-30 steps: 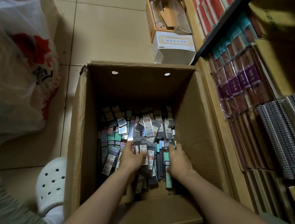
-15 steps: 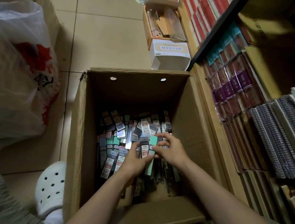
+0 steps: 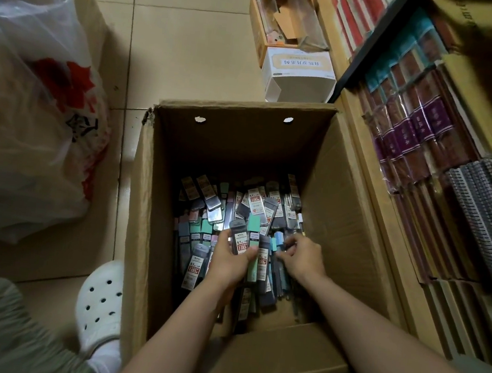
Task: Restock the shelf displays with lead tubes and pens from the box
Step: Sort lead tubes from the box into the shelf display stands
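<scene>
Item: box (image 3: 153,237), open, on the floor just beside the shelf (image 3: 361,156). Contents: lead tubes (image 3: 207,194), flat cases in grey, green and blue, heaped loose across the bottom; none has reached the shelf yet.

Left hand (image 3: 230,261): your fingers and thumb are curled round a fanned bunch (image 3: 240,238) of tubes, labels up, held just above the heap. Likely reason: it serves as the collecting hand, so one trip to the shelf carries several.

Right hand (image 3: 302,258): your fingers are bent down among the tubes just beside the bunch, at a blue tube (image 3: 279,240). Whether they have pinched one cannot be told.

Also present: plastic bag (image 3: 28,118) to the left; white carton (image 3: 297,72) beyond the box; notebooks (image 3: 428,139) filling the shelf.

Stage, as a judgement: gathering; stocking not begun.
</scene>
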Demonstrator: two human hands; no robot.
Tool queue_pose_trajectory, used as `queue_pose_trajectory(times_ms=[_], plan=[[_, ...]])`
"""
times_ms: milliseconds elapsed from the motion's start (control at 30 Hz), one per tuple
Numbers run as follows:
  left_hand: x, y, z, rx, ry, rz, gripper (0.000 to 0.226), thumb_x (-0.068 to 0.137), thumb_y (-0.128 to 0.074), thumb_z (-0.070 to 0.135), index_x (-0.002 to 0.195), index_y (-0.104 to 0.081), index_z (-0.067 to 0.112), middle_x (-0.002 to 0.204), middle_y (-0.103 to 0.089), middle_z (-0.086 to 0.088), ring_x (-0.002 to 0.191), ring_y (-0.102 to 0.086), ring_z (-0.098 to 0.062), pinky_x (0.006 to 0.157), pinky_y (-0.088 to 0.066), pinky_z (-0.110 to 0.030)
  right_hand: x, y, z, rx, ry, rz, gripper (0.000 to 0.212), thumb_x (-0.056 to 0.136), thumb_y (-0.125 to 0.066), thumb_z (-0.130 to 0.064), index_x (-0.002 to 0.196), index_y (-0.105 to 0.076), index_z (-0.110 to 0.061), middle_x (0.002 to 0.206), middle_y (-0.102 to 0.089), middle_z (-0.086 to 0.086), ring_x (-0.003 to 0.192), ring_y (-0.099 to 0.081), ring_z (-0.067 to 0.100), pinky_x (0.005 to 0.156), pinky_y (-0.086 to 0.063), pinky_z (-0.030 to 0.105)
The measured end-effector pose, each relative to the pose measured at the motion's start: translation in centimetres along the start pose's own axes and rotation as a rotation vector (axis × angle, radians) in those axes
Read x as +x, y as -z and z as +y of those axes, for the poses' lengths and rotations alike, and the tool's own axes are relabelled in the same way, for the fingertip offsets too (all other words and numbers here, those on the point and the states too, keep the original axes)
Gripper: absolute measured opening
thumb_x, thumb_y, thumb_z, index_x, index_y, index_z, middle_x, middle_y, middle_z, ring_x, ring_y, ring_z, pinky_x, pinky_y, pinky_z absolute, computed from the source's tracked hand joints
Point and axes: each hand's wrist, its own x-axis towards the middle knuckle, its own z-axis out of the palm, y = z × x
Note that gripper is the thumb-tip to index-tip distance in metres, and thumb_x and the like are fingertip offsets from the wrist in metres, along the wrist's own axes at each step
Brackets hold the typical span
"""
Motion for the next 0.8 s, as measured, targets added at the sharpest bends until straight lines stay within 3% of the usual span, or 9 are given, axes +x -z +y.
queue_pose_trajectory(times_ms=[100,233,333,433,533,567,667,733,800], plan=[[0.1,-0.2,0.1,0.024,-0.007,0.001,0.041,0.091,-0.064,0.009,0.125,-0.045,0.022,0.107,-0.067,-0.005,0.094,-0.068,-0.024,0.082,-0.058,-0.046,0.1,0.7,0.5,-0.018,-0.025,0.009,0.011,0.087,-0.069,-0.012,0.097,-0.067,-0.017,0.097,-0.070,0.008,0.089,-0.066,0.021,0.079,-0.054,0.029],[-1.3,-0.7,1.6,0.070,-0.026,-0.029,0.040,0.092,-0.063,0.011,0.121,-0.040,0.025,0.100,-0.062,-0.001,0.083,-0.066,-0.018,0.053,-0.058,-0.028,-1.0,2.5,0.2,0.139,-0.028,0.048,0.021,0.088,-0.069,-0.010,0.107,-0.062,-0.015,0.082,-0.062,-0.006,0.074,-0.057,0.005,0.060,-0.043,0.013],[-2.4,-1.5,4.9,0.121,-0.027,-0.101,0.059,0.090,-0.064,0.010,0.141,-0.035,0.017,0.123,-0.056,-0.011,0.101,-0.063,-0.031,0.078,-0.058,-0.047,-2.2,5.4,-1.8,0.253,0.091,0.052,0.051,0.084,-0.073,-0.007,0.127,-0.051,-0.022,0.081,-0.058,-0.012,0.085,-0.060,0.011,0.074,-0.051,0.025],[-4.2,-2.8,10.6,0.231,-0.193,-0.194,0.056,0.088,-0.066,0.003,0.137,-0.040,0.010,0.117,-0.059,-0.011,0.104,-0.062,-0.029,0.090,-0.053,-0.048,-4.4,10.3,-4.5,0.370,0.228,0.074,0.059,0.084,-0.070,-0.002,0.129,-0.047,-0.032,0.088,-0.057,-0.009,0.087,-0.065,0.016,0.076,-0.059,0.038],[-6.7,-4.5,17.3,0.369,-0.373,-0.284,0.055,0.084,-0.069,0.001,0.133,-0.043,0.007,0.122,-0.059,-0.013,0.114,-0.058,-0.027,0.099,-0.049,-0.043,-6.9,16.2,-6.7,0.435,0.344,0.214,0.051,0.084,-0.071,-0.004,0.121,-0.052,-0.033,0.085,-0.058,-0.012,0.075,-0.063,0.003,0.061,-0.058,0.020],[-7.5,-5.2,19.1,0.398,-0.413,-0.334,0.056,0.084,-0.069,0.000,0.133,-0.044,0.007,0.123,-0.060,-0.014,0.115,-0.058,-0.027,0.101,-0.048,-0.043,-8.1,18.2,-7.1,0.455,0.369,0.258,0.051,0.083,-0.072,-0.006,0.121,-0.051,-0.032,0.085,-0.059,-0.013,0.076,-0.063,0.002,0.063,-0.058,0.020],[-9.9,-7.7,22.4,0.443,-0.455,-0.491,0.048,0.083,-0.070,0.001,0.126,-0.051,0.008,0.113,-0.066,-0.014,0.104,-0.065,-0.025,0.092,-0.054,-0.042,-11.9,23.1,-7.4,0.544,0.408,0.340,0.050,0.081,-0.073,-0.005,0.114,-0.050,-0.033,0.093,-0.064,-0.004,0.088,-0.068,0.019,0.076,-0.060,0.044],[-11.5,-9.1,23.2,0.477,-0.460,-0.565,0.035,0.081,-0.074,0.007,0.113,-0.060,0.016,0.098,-0.073,-0.008,0.088,-0.070,-0.019,0.077,-0.059,-0.042,-14.4,25.4,-7.0,0.589,0.443,0.401,0.047,0.083,-0.070,-0.001,0.110,-0.047,-0.031,0.093,-0.063,0.001,0.079,-0.069,0.023,0.059,-0.060,0.037],[-13.0,-10.7,23.4,0.505,-0.427,-0.638,0.034,0.080,-0.076,0.015,0.109,-0.063,0.024,0.098,-0.074,-0.006,0.091,-0.071,-0.021,0.071,-0.060,-0.044,-16.7,27.2,-6.1,0.629,0.453,0.452,0.045,0.084,-0.069,-0.001,0.109,-0.045,-0.030,0.095,-0.061,0.003,0.073,-0.067,0.018,0.047,-0.054,0.023]])
